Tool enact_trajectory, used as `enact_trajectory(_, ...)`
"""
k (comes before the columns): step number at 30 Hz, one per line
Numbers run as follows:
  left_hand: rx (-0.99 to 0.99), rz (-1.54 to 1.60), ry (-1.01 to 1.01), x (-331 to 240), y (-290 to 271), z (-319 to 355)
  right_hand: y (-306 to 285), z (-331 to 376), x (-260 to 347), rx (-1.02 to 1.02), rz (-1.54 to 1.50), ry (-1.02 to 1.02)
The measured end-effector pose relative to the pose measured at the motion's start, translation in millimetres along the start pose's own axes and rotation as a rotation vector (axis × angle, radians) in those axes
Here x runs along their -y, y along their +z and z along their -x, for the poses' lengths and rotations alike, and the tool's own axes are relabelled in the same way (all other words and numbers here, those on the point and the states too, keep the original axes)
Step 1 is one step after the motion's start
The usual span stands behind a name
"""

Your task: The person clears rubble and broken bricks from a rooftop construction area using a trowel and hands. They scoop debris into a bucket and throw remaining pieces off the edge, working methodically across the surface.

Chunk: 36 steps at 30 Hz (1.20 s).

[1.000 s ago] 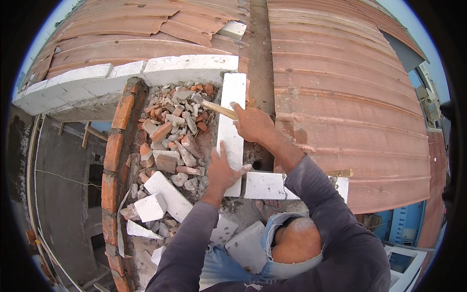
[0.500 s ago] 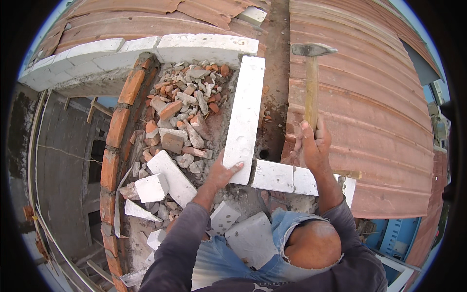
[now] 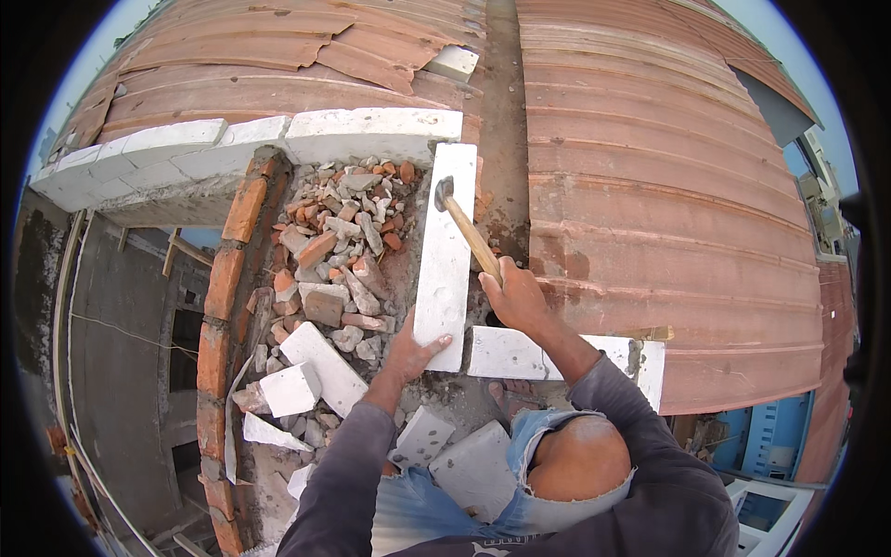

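A long white masonry block (image 3: 440, 278) lies lengthwise in front of me, its far end meeting the white block wall (image 3: 371, 136). My left hand (image 3: 406, 356) grips its near end, thumb over the top face, the other fingers partly hidden along the left side. In my right hand (image 3: 520, 299) is a hammer (image 3: 473, 238), held closed round the lower part of the wooden handle. The hammer's dark head is at the block's top face, towards the far end. To the right of the near end, a row of white blocks (image 3: 510, 353) runs off under my right forearm.
Broken brick and stone rubble (image 3: 348, 232) fills the space left of the block. A red brick edge (image 3: 223, 283) borders a deep drop on the left. Loose white block pieces (image 3: 323, 367) lie near my knees. Corrugated reddish roofing (image 3: 668, 213) spreads to the right.
My right hand has swung the hammer from raised on the right, down and leftward to the long block's top. My left hand stays at the block's near end. The view has shifted slightly.
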<state>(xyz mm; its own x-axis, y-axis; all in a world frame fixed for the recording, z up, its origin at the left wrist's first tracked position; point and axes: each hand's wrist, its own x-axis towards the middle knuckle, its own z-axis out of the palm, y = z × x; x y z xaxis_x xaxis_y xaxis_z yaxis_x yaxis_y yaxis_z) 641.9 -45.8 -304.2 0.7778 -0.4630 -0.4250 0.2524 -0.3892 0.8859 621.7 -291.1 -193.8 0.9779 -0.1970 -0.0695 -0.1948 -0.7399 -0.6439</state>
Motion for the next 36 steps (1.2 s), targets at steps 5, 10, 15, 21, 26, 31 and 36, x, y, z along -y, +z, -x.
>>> enact_trajectory(5, -0.051, -0.007, 0.035, -1, 4, 7, -23, 6, 22, -0.469, -0.345, -0.314)
enact_trajectory(10, -0.109, -0.009, 0.052, -3, 5, 10, 16, 18, -12, 0.205, 0.327, 0.162)
enact_trajectory(15, -0.236, -0.117, -0.055, 4, 13, 27, -6, 27, 5, 0.043, 0.057, 0.050)
enact_trajectory(21, -0.214, 0.108, -0.074, 43, 27, 61, -43, 69, 32, -0.330, -0.571, -0.297)
enact_trajectory(26, -0.237, 0.011, -0.011, 51, 30, 61, 0, 102, -18, 0.258, 0.329, -0.024)
enact_trajectory(31, -0.260, -0.045, -0.022, 39, 27, 64, -4, 116, -29, 0.217, 0.144, -0.128)
enact_trajectory(36, -0.300, -0.070, -0.048, 34, 28, 69, -6, 128, -27, 0.023, 0.042, -0.205)
